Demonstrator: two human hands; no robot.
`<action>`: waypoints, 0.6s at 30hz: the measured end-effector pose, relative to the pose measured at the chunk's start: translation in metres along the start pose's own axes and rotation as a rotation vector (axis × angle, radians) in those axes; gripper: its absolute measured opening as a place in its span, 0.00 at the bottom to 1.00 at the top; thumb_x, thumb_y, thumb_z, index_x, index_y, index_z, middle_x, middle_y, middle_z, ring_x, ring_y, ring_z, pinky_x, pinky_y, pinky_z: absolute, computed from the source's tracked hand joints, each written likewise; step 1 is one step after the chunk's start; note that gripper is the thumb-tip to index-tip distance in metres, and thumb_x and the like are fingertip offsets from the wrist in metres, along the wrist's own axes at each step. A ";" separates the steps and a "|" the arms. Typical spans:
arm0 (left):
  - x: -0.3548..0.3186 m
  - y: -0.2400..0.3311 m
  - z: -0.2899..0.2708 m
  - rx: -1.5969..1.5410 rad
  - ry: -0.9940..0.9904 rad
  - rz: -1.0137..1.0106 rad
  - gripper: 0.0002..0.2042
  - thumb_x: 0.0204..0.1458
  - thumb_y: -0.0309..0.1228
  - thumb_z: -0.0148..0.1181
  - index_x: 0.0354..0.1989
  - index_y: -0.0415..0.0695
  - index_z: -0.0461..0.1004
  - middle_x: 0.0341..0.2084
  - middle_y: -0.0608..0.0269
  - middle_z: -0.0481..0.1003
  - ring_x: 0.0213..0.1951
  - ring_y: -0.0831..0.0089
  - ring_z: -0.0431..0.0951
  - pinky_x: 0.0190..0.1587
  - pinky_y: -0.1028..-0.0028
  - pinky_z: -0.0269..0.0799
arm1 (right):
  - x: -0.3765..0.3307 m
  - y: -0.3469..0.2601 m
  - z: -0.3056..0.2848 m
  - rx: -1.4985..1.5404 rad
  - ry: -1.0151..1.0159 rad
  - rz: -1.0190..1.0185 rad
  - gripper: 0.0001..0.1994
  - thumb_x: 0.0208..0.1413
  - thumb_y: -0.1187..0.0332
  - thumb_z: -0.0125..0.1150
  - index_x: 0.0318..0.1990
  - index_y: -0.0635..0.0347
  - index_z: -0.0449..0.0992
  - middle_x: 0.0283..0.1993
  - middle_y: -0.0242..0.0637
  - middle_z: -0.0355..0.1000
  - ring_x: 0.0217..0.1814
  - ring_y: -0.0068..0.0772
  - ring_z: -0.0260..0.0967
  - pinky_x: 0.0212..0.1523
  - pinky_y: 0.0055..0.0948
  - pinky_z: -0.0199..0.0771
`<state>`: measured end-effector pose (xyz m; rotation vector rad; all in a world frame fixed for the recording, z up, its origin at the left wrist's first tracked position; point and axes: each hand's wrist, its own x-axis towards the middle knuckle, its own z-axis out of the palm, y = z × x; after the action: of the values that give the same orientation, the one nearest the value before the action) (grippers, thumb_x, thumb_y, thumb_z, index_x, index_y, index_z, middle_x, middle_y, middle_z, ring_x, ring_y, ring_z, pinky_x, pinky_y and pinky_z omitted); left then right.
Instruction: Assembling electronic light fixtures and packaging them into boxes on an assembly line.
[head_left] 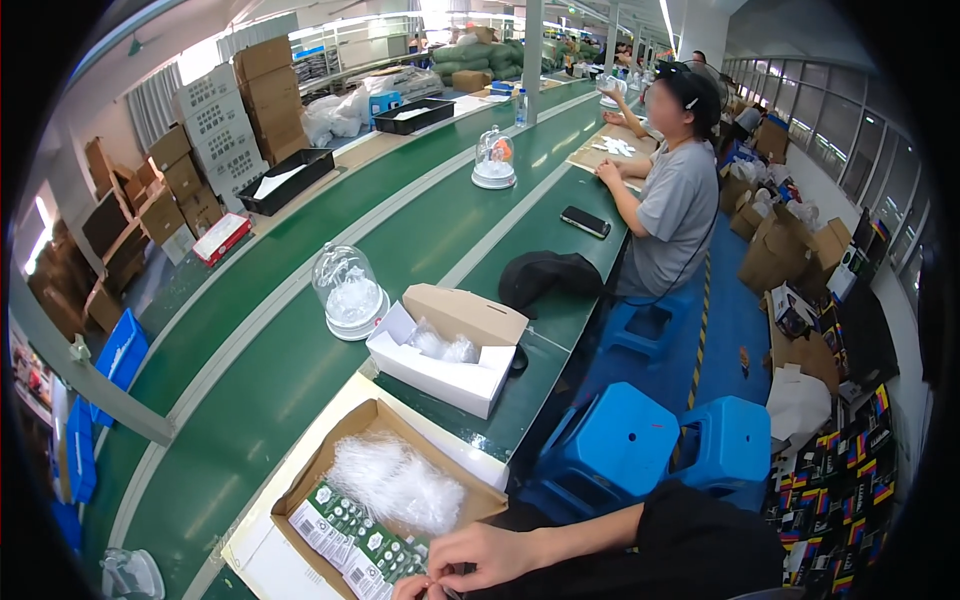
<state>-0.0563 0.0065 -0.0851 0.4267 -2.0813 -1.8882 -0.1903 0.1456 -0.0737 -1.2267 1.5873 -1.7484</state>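
Observation:
My right hand (482, 556) reaches in from the lower right and is closed, its fingertips pressed together over the near edge of a shallow cardboard box (292, 497). Just beside it, my left hand (410, 589) is closed too, mostly cut off by the lower edge, with its fingertips meeting the right ones. Whatever is pinched between them is too small to make out. Inside the box lies a bundle of fine clear plastic strands (395, 478), next to green and white printed label sheets (345, 538).
Beyond stands an open white carton (430, 378) holding clear plastic-wrapped pieces. Clear domes on white bases (352, 300) sit along the green conveyor belt (240, 440). A black cap (548, 278), a phone (585, 222) and blue stools (615, 440) are nearby. Another person (670, 180) sits farther up.

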 end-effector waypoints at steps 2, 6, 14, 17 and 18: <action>0.001 0.000 -0.002 0.081 -0.038 0.022 0.04 0.58 0.21 0.55 0.41 0.37 0.72 0.32 0.61 0.73 0.31 0.76 0.73 0.36 0.80 0.70 | -0.001 -0.001 0.000 -0.032 0.009 -0.030 0.05 0.55 0.73 0.59 0.37 0.65 0.72 0.35 0.37 0.68 0.33 0.29 0.70 0.34 0.25 0.70; 0.001 -0.004 -0.005 0.267 -0.015 0.140 0.05 0.58 0.21 0.55 0.41 0.37 0.72 0.32 0.61 0.73 0.31 0.77 0.74 0.35 0.80 0.70 | 0.000 -0.005 -0.002 -0.077 0.004 -0.061 0.05 0.56 0.74 0.59 0.37 0.65 0.71 0.35 0.38 0.69 0.34 0.32 0.71 0.35 0.26 0.70; -0.001 -0.013 -0.004 0.181 0.015 0.094 0.04 0.58 0.21 0.55 0.41 0.38 0.73 0.34 0.59 0.74 0.33 0.75 0.75 0.36 0.79 0.71 | -0.001 -0.008 -0.001 -0.096 0.020 -0.103 0.05 0.56 0.74 0.59 0.38 0.65 0.71 0.35 0.39 0.69 0.34 0.34 0.72 0.36 0.28 0.72; -0.001 -0.019 -0.006 0.235 -0.013 0.140 0.04 0.58 0.22 0.55 0.41 0.38 0.72 0.33 0.59 0.74 0.33 0.75 0.74 0.35 0.78 0.71 | -0.002 -0.008 0.000 -0.089 0.036 -0.110 0.05 0.55 0.74 0.59 0.38 0.65 0.71 0.34 0.39 0.69 0.35 0.35 0.72 0.36 0.28 0.72; 0.000 -0.022 -0.007 0.234 -0.017 0.144 0.04 0.58 0.22 0.55 0.41 0.38 0.72 0.33 0.59 0.74 0.33 0.75 0.74 0.35 0.78 0.71 | -0.002 -0.008 0.000 -0.092 0.040 -0.109 0.05 0.55 0.74 0.59 0.38 0.65 0.71 0.34 0.39 0.69 0.35 0.35 0.72 0.36 0.28 0.72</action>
<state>-0.0531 -0.0020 -0.1064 0.3041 -2.2874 -1.5813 -0.1873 0.1492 -0.0665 -1.3532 1.6692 -1.7946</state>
